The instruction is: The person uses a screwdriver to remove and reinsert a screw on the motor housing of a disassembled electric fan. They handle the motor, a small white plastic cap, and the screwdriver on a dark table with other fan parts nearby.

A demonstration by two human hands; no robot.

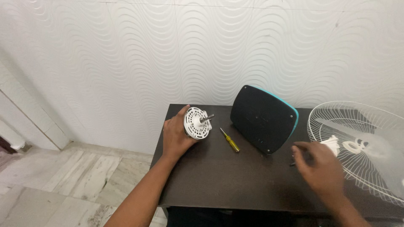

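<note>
My left hand (176, 135) grips a round white fan motor housing (197, 122) with a metal shaft sticking out toward the right, held at the left end of a dark table (219, 176). A yellow-handled screwdriver (229, 140) lies on the table just right of it. My right hand (318, 164) hovers low over the table, blurred, fingers curled near a small dark piece at its fingertips; whether it holds anything I cannot tell. A dark rounded fan base with a teal edge (264, 118) stands tilted between the hands.
A white wire fan guard (362, 143) lies at the table's right end with white plastic parts (351, 146) on it. A white wavy-textured wall stands behind. Marble floor (54, 185) lies to the left, below the table edge.
</note>
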